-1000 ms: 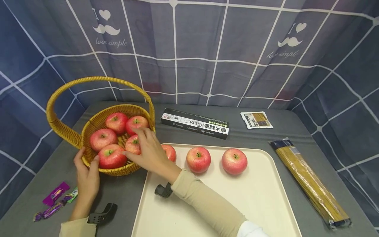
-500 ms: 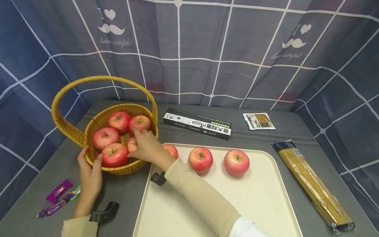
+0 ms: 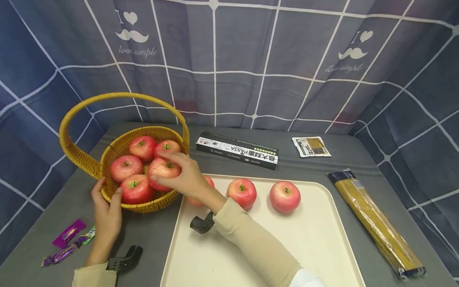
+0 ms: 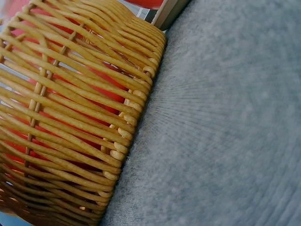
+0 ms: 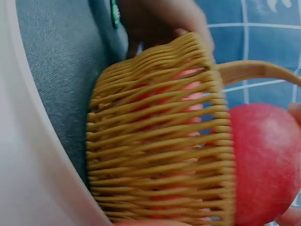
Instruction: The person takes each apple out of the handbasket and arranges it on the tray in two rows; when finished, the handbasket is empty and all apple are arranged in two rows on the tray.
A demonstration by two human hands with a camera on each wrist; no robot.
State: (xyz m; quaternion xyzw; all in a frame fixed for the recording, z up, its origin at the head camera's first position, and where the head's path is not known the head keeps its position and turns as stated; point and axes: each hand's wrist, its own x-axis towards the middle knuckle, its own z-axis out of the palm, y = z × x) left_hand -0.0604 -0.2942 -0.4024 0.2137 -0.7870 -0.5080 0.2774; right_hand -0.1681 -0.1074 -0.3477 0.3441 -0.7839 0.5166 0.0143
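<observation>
The right hand (image 3: 186,177) grasps a red apple (image 3: 164,169), fingers curled over its top and far side; the apple sits just above the rim of the wicker basket (image 3: 147,205), over the basket's right-hand half, stem upward; the right wrist view confirms the hold, with the same apple (image 5: 265,162) filling the space beside the basket wall (image 5: 155,155) and a fingertip at its edge.

Governing relation: the cream tray (image 3: 305,239) lies to the right of the held apple and slightly nearer the person, touching or just beside the basket; the right forearm crosses the tray's left corner, so the right hand is the nearer hand to the tray; the left hand is well apart from it.

The left hand (image 3: 106,207) grips the near rim of the basket, thumb and fingers curled against the weave; the left wrist view shows only basket wall (image 4: 75,117) and grey table cloth (image 4: 225,141).

Four further apples remain in the basket; three apples stand in a row along the tray's far edge, the leftmost (image 3: 208,183) partly hidden behind the right hand; the free tray surface lies nearer the person than that row.
</observation>
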